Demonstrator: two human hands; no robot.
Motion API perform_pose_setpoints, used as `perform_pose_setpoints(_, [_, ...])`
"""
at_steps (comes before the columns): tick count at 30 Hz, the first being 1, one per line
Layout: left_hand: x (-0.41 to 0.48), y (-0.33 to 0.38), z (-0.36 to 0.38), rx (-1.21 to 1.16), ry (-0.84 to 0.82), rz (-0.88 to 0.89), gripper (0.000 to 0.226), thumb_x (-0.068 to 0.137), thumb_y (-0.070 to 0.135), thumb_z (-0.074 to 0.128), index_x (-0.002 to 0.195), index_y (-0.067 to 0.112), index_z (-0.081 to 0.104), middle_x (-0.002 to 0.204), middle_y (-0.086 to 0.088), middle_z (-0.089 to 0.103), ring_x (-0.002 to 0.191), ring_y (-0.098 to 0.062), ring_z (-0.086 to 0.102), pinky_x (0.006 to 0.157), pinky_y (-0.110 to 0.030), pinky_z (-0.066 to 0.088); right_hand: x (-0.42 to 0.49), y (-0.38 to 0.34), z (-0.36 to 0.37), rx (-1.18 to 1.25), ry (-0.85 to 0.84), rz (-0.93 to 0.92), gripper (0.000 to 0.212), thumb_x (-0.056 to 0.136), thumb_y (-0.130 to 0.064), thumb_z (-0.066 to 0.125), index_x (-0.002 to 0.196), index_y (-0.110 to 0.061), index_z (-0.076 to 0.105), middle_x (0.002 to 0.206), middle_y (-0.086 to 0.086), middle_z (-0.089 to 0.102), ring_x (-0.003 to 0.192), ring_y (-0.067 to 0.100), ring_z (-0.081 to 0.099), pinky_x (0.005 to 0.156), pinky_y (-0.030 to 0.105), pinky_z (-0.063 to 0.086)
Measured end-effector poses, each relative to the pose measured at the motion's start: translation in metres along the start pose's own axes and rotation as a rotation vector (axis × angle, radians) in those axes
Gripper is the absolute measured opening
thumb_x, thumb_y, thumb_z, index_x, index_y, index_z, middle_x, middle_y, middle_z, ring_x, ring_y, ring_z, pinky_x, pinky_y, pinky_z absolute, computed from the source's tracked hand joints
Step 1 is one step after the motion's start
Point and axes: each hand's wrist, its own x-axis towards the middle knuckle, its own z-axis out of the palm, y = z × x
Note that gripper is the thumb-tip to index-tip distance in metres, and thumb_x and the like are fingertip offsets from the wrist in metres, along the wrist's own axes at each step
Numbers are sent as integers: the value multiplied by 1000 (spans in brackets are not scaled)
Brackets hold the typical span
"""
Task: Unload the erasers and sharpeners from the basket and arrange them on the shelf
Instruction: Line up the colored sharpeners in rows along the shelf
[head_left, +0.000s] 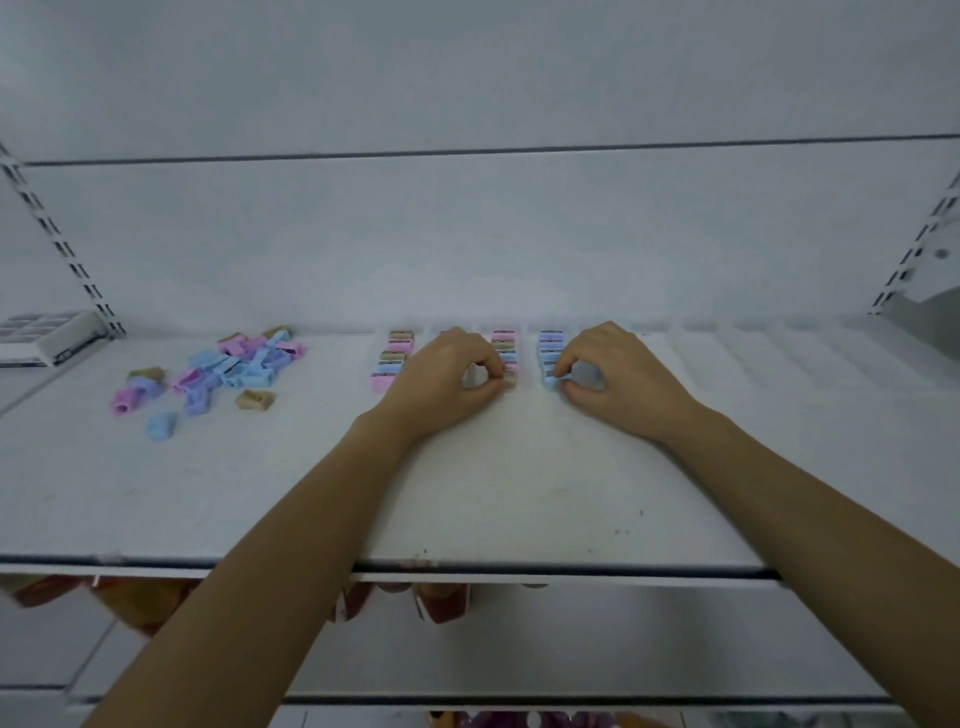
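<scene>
On the white shelf (519, 493) stand three short rows of small sharpeners running front to back: a left row (395, 353), a middle row (505, 345) and a right row (549, 345). My left hand (441, 384) pinches a tan sharpener (509, 383) at the front of the middle row. At the front of the right row, my right hand (618, 379) pinches a light blue sharpener (555, 383). A loose pile of pink, blue, purple and tan sharpeners (228, 369) lies to the left. No basket is in view.
A grey-white box (47, 338) sits at the shelf's far left by a slotted upright (62, 244). Another slotted upright (919, 244) stands at the right. Below the shelf's front edge, orange and red packaged goods (441, 603) hang on a lower level.
</scene>
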Motion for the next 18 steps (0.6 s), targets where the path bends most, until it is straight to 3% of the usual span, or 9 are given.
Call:
perform_pose_setpoints(11, [-1, -3, 2, 4, 21, 4, 3, 82, 16, 67, 79, 17, 66, 88, 6, 68, 89, -13, 54, 80, -35, 46, -2, 4, 3, 49, 20, 33, 4, 77, -7, 67, 80, -10, 67, 82, 3, 67, 84, 18, 51, 79, 33, 41])
perform_pose_setpoints(18, [0, -3, 1, 27, 26, 19, 7, 80, 18, 69, 78, 12, 67, 94, 0, 66, 92, -18, 53, 81, -34, 45, -1, 1, 1, 37, -6, 47, 6, 77, -5, 67, 80, -10, 67, 86, 5, 64, 85, 24, 54, 79, 31, 40])
